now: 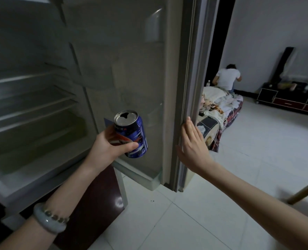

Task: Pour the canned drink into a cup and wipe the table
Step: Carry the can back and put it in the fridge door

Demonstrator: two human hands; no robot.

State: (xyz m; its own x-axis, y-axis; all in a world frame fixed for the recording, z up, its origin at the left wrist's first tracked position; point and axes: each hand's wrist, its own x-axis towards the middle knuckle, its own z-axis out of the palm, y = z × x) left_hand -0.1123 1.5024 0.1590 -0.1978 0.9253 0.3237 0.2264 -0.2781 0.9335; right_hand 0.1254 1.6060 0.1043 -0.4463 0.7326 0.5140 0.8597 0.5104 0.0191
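My left hand [107, 145] grips a blue drink can [133, 134] in front of the open fridge; the can's top shows an open mouth hole. The can is tilted slightly to the right. My right hand [191, 141] lies flat with straight fingers against the outer edge of the fridge door [184, 87]. A pale bangle and a bead bracelet sit on my left wrist. No cup, cloth or table top shows in this view.
The fridge interior [32, 91] at left has bare shelves. A dark red lower door [92, 210] is below. White tiled floor [221, 204] spreads to the right. A cluttered bed [221, 109], a person with back turned [228, 78] and a dark cabinet [290, 100] stand beyond.
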